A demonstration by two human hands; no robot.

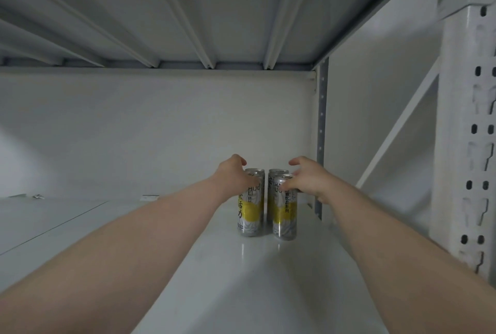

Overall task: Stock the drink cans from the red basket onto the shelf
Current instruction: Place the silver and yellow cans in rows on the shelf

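Left hand (236,176): wrapped round the upper part of the left front can (250,210).
Left front can: upright, long axis vertical; silver with a yellow band, dark lettering facing the camera.
Right front can (284,211): upright, same silver and yellow, just beside it.
Rear cans (274,172): only tops show behind.
Right hand (308,180): gripping the right front can's top.
Place: white shelf (214,266), near the right rear post (321,132).

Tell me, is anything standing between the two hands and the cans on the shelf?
Nothing visible does. The left hand is at the top of the front left can and the right hand at the top of the front right can, both upright on the shelf.
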